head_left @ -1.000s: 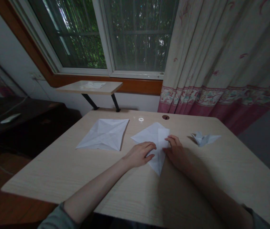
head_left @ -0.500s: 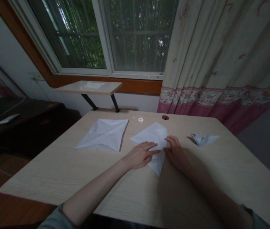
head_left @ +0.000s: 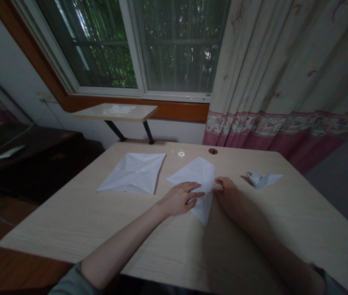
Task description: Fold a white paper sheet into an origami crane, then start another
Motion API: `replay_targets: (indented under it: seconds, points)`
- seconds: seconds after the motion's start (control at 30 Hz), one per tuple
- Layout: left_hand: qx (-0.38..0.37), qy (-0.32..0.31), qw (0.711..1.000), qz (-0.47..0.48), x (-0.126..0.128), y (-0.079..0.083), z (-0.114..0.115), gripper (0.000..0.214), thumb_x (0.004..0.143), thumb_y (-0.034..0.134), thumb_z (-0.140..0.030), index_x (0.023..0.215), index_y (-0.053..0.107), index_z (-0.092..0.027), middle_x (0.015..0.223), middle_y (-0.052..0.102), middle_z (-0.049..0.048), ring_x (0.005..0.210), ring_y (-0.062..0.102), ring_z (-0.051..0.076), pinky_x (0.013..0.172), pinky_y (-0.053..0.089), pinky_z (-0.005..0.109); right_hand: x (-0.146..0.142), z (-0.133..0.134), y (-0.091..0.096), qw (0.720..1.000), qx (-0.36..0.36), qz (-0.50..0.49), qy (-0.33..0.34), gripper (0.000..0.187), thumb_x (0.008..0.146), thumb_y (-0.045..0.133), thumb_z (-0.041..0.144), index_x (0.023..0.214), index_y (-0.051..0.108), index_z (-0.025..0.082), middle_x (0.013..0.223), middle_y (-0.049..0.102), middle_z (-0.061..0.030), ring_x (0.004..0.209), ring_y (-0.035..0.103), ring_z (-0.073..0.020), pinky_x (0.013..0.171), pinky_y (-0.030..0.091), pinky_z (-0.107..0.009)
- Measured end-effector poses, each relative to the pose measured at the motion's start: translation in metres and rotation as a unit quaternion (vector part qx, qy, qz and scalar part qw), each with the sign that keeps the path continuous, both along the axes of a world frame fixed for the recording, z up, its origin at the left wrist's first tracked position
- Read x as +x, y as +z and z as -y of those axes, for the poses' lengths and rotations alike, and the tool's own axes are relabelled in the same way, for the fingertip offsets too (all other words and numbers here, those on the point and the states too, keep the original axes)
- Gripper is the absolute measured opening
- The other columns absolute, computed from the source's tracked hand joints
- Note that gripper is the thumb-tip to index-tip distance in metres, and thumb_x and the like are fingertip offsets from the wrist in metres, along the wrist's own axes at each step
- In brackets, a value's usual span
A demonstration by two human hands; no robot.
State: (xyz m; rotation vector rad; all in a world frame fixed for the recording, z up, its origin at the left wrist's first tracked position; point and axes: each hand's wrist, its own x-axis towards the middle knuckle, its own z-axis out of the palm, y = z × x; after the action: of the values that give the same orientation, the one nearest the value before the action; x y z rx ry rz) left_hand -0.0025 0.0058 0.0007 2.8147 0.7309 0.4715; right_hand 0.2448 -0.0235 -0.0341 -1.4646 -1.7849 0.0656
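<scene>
A folded white paper sheet (head_left: 196,179) lies on the pale wood-grain table (head_left: 69,221), its lower point running down between my hands. My left hand (head_left: 178,199) rests on its lower left side, fingers curled over the paper. My right hand (head_left: 227,193) holds the sheet's right edge with its fingertips. Left of them lies a creased, unfolded square of white paper (head_left: 132,174), which neither hand touches. Off to the right sits a small folded paper figure (head_left: 263,179), also apart from my hands.
Beyond the table's far edge stands a small wooden shelf (head_left: 115,112) holding a white paper item. A floral pink-bordered curtain (head_left: 278,82) hangs at the right, below it a window. A dark cabinet (head_left: 23,151) stands to the left. The table has a small round hole (head_left: 213,151).
My left fingers have curled slightly on the paper, and my right hand has shifted a little down along the sheet's edge. The folded sheet has moved only slightly.
</scene>
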Motion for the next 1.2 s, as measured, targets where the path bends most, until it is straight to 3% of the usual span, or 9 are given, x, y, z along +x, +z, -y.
replay_targets:
  seconds: [0.23,0.73,0.93,1.2]
  points:
    - [0.018,0.01,0.999,-0.031,0.0,0.006,0.002,0.04,0.096,0.054,-0.022,0.134,0.065,-0.027,0.15,0.055,0.0067,0.139,0.052,0.028,0.114,0.046,0.045,0.002,0.003,0.005,0.997,-0.03,0.06,-0.042,0.01,0.086,0.053,0.017,0.084,0.059,0.024,0.083,0.069,-0.0062,0.079,0.064,-0.0241,0.073,0.047,-0.036]
    - [0.024,0.009,0.999,-0.024,-0.003,0.006,0.0,0.038,0.096,0.055,-0.023,0.132,0.066,-0.027,0.147,0.058,0.0055,0.138,0.053,0.027,0.112,0.048,0.044,0.004,0.004,0.008,0.994,-0.046,0.097,-0.021,0.018,0.083,0.049,0.011,0.075,0.057,0.025,0.076,0.068,-0.0034,0.074,0.061,-0.0224,0.071,0.043,-0.035]
    - [0.026,-0.003,0.999,-0.021,-0.003,0.007,-0.001,0.038,0.096,0.055,-0.021,0.131,0.068,-0.024,0.152,0.053,0.0089,0.138,0.053,0.027,0.115,0.045,0.045,0.005,0.006,0.009,0.983,-0.042,0.173,-0.04,0.014,0.086,0.053,0.013,0.078,0.057,0.025,0.075,0.068,-0.0034,0.074,0.062,-0.0232,0.067,0.042,-0.035]
    - [0.015,-0.002,1.0,-0.013,-0.004,0.003,-0.002,0.039,0.096,0.056,-0.021,0.133,0.067,-0.025,0.152,0.052,0.0097,0.139,0.051,0.027,0.115,0.044,0.044,0.003,0.01,0.019,0.949,-0.157,0.256,-0.092,0.017,0.096,0.058,0.03,0.082,0.063,0.022,0.077,0.072,-0.0088,0.068,0.069,-0.0247,0.058,0.04,-0.033]
